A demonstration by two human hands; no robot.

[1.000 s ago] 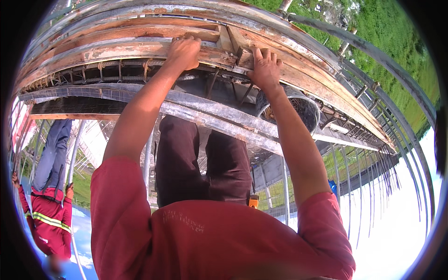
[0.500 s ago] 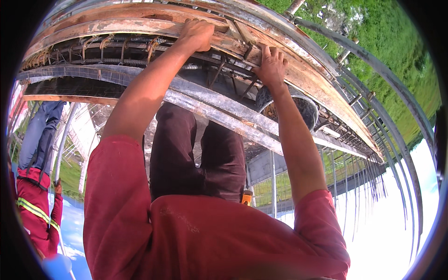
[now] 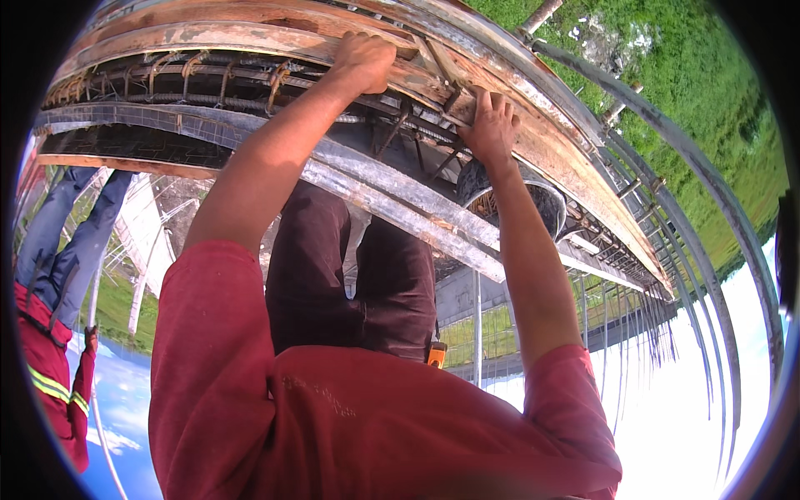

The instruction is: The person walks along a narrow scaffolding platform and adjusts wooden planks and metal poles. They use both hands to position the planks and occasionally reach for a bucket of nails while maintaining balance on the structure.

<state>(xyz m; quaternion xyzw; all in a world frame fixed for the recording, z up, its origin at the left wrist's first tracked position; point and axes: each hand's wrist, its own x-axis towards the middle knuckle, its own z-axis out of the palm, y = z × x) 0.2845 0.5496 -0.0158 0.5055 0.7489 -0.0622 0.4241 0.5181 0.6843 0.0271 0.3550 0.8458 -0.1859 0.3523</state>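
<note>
My left hand (image 3: 365, 63) is closed over the edge of a long, weathered wooden board (image 3: 208, 35), knuckles up. Farther right, my right hand (image 3: 493, 127) grips the same timber edging, its fingers bent over the top and the thumb on the near side. A short wooden piece (image 3: 442, 60) lies across the boards between my hands. Just below the boards runs a cage of rusty rebar (image 3: 225, 82) with tie hooks. A dark bucket (image 3: 553, 204) sits among the bars beside my right forearm, which partly hides it.
Grey metal beams (image 3: 400, 208) cross in front of my legs. Scaffold pipes (image 3: 667, 125) curve along the right, with grass (image 3: 717, 158) beyond. Upright bars stand at the lower right. A person (image 3: 58, 342) in maroon clothing with reflective stripes is at the left edge, beside a pole.
Both hands keep their hold on the boards. The view has shifted slightly, so hands and boards sit a little farther right. The other person appears farther left.
</note>
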